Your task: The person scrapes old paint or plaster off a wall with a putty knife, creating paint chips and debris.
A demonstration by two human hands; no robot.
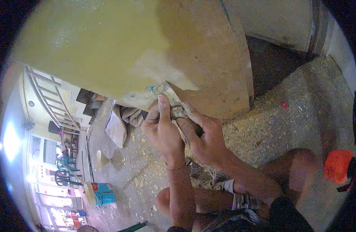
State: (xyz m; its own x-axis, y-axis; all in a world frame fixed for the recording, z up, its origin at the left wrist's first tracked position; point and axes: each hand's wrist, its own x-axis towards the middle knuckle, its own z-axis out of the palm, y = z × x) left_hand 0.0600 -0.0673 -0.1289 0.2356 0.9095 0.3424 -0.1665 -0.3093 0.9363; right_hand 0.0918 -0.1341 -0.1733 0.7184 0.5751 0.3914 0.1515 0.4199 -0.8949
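My left hand (163, 124) is at the lower corner of a partly yellow-painted wall (108, 52), its thumb extended upward and its other fingers mostly hidden. Close beside it, my right hand (205, 134) curls its thumb and index finger inward. Between the two hands is a small, worn grey-green piece (178, 111), gripped by the fingers right against the wall's edge. Its exact kind cannot be made out. Around the corner, the paint gives way to a bare, brownish plaster patch (212, 66).
Pale flakes litter the concrete floor (143, 174). A blue bucket (104, 193), a white sheet (117, 130) and crumpled cloth (133, 116) lie leftward. Farther off are a ladder (54, 101) and green plastic chairs (64, 177). An orange object (337, 166) sits at right, beyond my bent knee.
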